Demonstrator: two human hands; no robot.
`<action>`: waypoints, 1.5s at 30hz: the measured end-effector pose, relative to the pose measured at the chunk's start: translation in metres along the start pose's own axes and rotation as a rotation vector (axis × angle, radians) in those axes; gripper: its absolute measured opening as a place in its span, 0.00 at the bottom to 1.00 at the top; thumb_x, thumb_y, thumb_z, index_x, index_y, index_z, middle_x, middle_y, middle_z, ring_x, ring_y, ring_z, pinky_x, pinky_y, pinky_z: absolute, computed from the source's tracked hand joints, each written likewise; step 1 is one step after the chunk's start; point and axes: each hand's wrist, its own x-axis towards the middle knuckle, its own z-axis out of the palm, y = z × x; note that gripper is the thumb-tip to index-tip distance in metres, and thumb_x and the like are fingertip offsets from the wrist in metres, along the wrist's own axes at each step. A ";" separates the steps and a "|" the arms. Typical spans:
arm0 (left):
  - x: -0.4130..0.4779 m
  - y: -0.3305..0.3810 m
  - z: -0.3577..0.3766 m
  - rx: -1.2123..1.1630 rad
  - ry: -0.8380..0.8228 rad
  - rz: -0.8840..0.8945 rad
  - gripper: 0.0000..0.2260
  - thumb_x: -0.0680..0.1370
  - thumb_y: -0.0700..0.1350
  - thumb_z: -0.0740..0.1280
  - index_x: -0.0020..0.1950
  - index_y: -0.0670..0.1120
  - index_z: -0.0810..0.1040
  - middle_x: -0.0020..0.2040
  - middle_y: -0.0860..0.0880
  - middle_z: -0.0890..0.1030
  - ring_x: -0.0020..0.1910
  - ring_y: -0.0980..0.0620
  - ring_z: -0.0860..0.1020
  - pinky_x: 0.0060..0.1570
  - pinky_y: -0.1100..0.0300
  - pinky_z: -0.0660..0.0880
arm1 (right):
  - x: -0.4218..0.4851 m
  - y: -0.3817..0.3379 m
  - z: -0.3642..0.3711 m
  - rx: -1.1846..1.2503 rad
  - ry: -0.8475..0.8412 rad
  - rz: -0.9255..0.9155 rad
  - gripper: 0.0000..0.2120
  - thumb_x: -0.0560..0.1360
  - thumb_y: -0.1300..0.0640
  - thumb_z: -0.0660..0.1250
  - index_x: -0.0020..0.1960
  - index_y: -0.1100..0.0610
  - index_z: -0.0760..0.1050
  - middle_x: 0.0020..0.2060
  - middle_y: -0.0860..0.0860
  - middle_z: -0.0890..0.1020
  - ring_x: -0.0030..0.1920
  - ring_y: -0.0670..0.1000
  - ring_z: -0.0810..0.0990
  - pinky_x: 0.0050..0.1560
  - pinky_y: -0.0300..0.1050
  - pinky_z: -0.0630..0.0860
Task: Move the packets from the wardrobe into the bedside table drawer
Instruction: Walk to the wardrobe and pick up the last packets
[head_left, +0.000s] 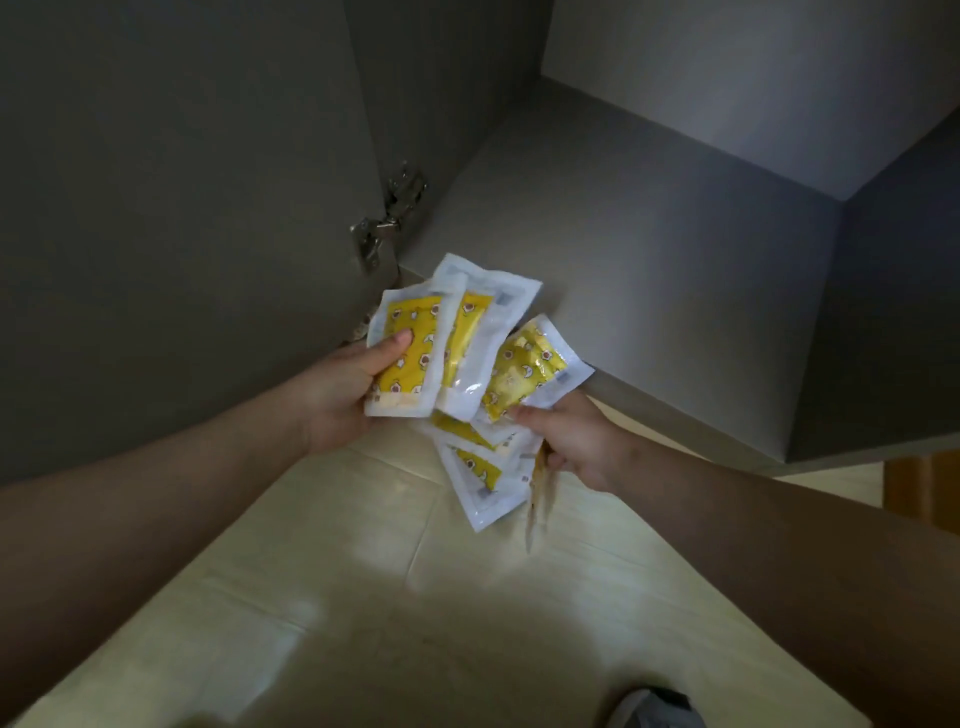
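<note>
Several clear packets with yellow patterned contents are fanned out between my two hands, just in front of the wardrobe's bottom shelf (649, 270). My left hand (343, 395) grips the upper packets (415, 353), thumb pressed on the front one. My right hand (576, 441) pinches another bunch of packets (524, 374), with more hanging below it (483, 478). The bedside table drawer is out of view.
The grey wardrobe door (182, 208) stands open on the left, its metal hinge (384, 223) close behind the packets. Pale tiled floor (363, 597) lies below. A grey shoe (649, 706) shows at the bottom edge. Something wooden (919, 483) stands at the right.
</note>
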 end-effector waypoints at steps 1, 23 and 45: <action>0.001 -0.003 0.001 0.040 0.019 0.021 0.09 0.78 0.46 0.62 0.55 0.46 0.77 0.43 0.50 0.84 0.38 0.56 0.83 0.35 0.62 0.80 | 0.001 -0.001 0.003 0.025 -0.036 -0.013 0.05 0.77 0.59 0.66 0.44 0.51 0.72 0.37 0.49 0.77 0.33 0.48 0.71 0.24 0.35 0.61; 0.002 -0.011 -0.003 0.159 0.132 0.029 0.19 0.74 0.39 0.69 0.63 0.51 0.71 0.56 0.44 0.81 0.50 0.43 0.81 0.48 0.45 0.79 | 0.001 -0.022 0.014 -0.159 -0.232 -0.201 0.08 0.74 0.58 0.67 0.39 0.49 0.72 0.30 0.45 0.74 0.28 0.44 0.67 0.24 0.35 0.55; -0.004 -0.008 -0.001 0.125 0.015 -0.041 0.19 0.65 0.39 0.70 0.55 0.50 0.78 0.43 0.49 0.85 0.39 0.50 0.84 0.39 0.51 0.81 | 0.001 -0.028 0.003 -0.215 -0.168 -0.057 0.05 0.73 0.54 0.70 0.41 0.51 0.74 0.35 0.49 0.77 0.30 0.47 0.70 0.22 0.35 0.63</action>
